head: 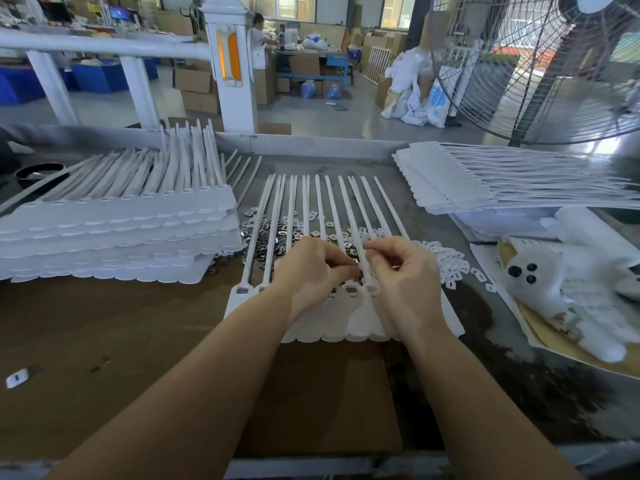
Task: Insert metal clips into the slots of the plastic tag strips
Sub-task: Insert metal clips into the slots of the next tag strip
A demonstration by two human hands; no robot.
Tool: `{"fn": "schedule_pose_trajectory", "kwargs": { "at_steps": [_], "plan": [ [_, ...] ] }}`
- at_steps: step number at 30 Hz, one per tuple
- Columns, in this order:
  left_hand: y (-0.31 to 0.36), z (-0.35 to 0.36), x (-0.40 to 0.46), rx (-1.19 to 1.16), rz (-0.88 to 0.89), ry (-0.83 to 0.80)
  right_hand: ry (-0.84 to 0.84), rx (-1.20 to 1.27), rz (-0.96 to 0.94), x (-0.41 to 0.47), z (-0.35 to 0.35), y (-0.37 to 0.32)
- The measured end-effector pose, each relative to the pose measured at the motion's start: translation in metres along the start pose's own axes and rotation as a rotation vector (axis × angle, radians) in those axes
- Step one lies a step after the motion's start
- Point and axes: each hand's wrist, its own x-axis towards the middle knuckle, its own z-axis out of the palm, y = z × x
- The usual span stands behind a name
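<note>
A white plastic tag strip [349, 320] with several long tails lies flat at the table's middle. Its slot heads face me, and one open slot [242, 290] shows at the left end. My left hand [308, 271] rests on the strip with curled fingers pinching a small metal clip [355, 262] at a slot. My right hand [401, 275] pinches the strip's tail just beside it, fingertips nearly touching the left ones. A heap of loose metal clips [263, 233] lies under the tails behind my hands.
A tall stack of tag strips [114, 233] stands at the left and another stack [485, 181] at the back right. White plastic caps [453, 268] lie scattered on the right, beside a white bag [568, 271]. A large fan [540, 64] stands at the far right.
</note>
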Motion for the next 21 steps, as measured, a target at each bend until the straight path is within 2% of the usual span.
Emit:
{"fn": "schedule_pose_trajectory", "kwargs": {
  "at_steps": [3,8,17,21],
  "plan": [
    [0.007,0.002,0.001,0.031,-0.024,-0.02,0.027,-0.122,0.108,0.008,-0.008,0.0],
    [0.013,0.009,0.004,0.026,-0.049,-0.06,-0.102,-0.344,0.172,0.009,-0.015,0.002],
    [0.005,0.015,0.012,0.133,-0.094,-0.067,-0.135,-0.354,0.175,0.003,-0.015,0.0],
    [0.005,0.02,0.013,0.147,-0.128,-0.01,-0.106,-0.38,0.148,-0.001,-0.014,0.001]
  ]
}}
